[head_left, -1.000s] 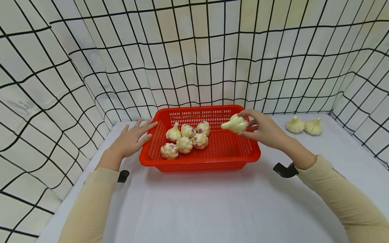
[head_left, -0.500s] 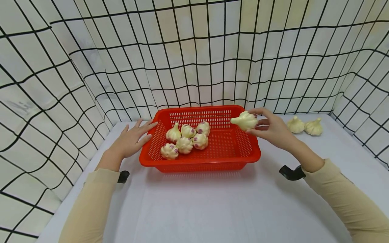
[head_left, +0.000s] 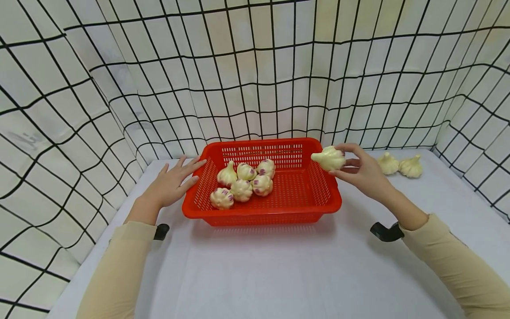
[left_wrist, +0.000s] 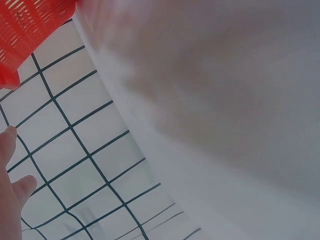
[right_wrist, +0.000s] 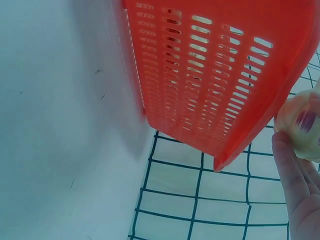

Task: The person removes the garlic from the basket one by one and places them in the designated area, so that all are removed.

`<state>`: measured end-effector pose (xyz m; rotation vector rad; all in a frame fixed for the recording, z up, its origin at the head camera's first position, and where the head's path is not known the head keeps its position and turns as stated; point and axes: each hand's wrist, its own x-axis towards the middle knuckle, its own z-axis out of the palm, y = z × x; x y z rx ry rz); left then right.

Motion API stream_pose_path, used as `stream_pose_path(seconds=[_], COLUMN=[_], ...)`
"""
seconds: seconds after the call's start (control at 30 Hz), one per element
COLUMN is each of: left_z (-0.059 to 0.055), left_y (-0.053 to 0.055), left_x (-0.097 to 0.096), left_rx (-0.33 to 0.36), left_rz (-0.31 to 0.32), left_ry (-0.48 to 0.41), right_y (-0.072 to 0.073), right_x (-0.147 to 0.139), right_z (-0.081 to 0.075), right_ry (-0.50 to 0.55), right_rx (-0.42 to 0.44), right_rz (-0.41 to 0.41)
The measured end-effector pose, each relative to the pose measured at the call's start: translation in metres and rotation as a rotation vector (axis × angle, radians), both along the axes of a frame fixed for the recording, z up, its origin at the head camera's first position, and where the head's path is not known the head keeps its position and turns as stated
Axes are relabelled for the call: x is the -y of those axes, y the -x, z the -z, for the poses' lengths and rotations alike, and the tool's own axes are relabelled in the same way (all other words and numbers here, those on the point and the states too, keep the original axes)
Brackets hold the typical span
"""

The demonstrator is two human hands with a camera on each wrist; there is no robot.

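Note:
My right hand (head_left: pixel 364 173) grips a garlic bulb (head_left: pixel 329 158) between thumb and fingers, its stem pointing left, above the right rim of a red plastic basket (head_left: pixel 263 218). In the right wrist view the purple-streaked garlic bulb (right_wrist: pixel 302 125) shows by the fingers at the right edge. With fingers spread, my left hand (head_left: pixel 169 184) rests its fingertips at the basket's left rim. Several garlic bulbs (head_left: pixel 241 190) lie in the left half of the basket. The left wrist view catches only part of the left hand (left_wrist: pixel 12 185), below a corner of the basket (left_wrist: pixel 30 25).
Two more garlic bulbs (head_left: pixel 411 166) sit side by side on the white tabletop (head_left: pixel 255 274), right of the basket and partly behind the right hand. A black wire grid (head_left: pixel 255 84) over white sheeting encloses the back and sides.
My right hand has carried its garlic bulb rightward, from over the basket's inside to over its right rim. The left hand and the bulbs in the basket have stayed put.

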<state>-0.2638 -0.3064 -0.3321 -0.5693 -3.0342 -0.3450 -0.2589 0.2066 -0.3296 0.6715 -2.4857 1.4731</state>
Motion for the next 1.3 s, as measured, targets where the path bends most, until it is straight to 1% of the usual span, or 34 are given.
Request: stream_pose_path(seconds=[0.17, 0.33, 0.5, 0.57, 0.6, 0.63, 0.73, 0.77, 0.83, 0.87, 0.9, 0.93, 0.97, 1.0, 1.07, 1.17, 1.2, 1.3], left_z=[0.0, 0.0, 0.0, 0.001, 0.001, 0.001, 0.0, 0.0, 0.0, 0.0, -0.001, -0.001, -0.001, -0.001, 0.0, 0.0, 0.0, 0.0], left_y=[0.0, 0.0, 0.0, 0.0, 0.0, 0.0, 0.0, 0.0, 0.0, 0.0, 0.0, 0.0, 0.0, 0.0, 0.0, 0.0, 0.0, 0.0], left_x=[-0.001, -0.001, 0.0, 0.0, 0.0, 0.0, 0.0, 0.0, 0.0, 0.0, 0.0, 0.0, 0.0, 0.0, 0.0, 0.0, 0.0, 0.0], left_rx=[-0.002, 0.002, 0.002, 0.002, 0.001, 0.001, 0.002, 0.001, -0.001, -0.002, -0.002, -0.003, -0.003, -0.003, -0.002, -0.002, -0.002, -0.004], left_rz=[-0.003, -0.003, -0.002, -0.001, 0.0, 0.001, 0.003, 0.003, 0.005, 0.006, 0.007, 0.008, 0.008, 0.009, 0.008, 0.007, 0.007, 0.01], left_ry=[0.001, -0.001, -0.002, -0.003, -0.003, -0.003, -0.003, -0.005, -0.008, -0.009, -0.01, -0.011, -0.013, -0.013, -0.012, -0.011, -0.011, -0.011], right_y=[0.0, 0.002, 0.004, 0.008, 0.013, 0.02, 0.052, 0.063, 0.08, 0.084, 0.085, 0.084, 0.081, 0.074, 0.057, 0.029, 0.021, 0.012], right_x=[-0.01, -0.019, -0.026, -0.032, -0.037, -0.044, -0.071, -0.08, -0.095, -0.1, -0.103, -0.104, -0.104, -0.101, -0.091, -0.075, -0.071, -0.069], right_z=[0.004, 0.009, 0.012, 0.017, 0.021, 0.029, 0.061, 0.071, 0.088, 0.092, 0.093, 0.092, 0.088, 0.081, 0.064, 0.036, 0.029, 0.021], right_ry=[0.005, 0.044, 0.076, 0.108, 0.129, 0.155, 0.232, 0.243, 0.274, 0.269, 0.264, 0.255, 0.271, 0.267, 0.247, 0.246, 0.219, 0.204], right_rx=[0.001, 0.022, 0.006, -0.005, -0.008, -0.015, -0.023, -0.026, -0.03, -0.034, -0.036, -0.037, -0.028, -0.023, -0.015, 0.009, 0.012, 0.042], right_rz=[0.045, 0.083, 0.117, 0.119, 0.114, 0.11, 0.096, 0.097, 0.098, 0.108, 0.121, 0.136, 0.138, 0.147, 0.175, 0.196, 0.216, 0.239])
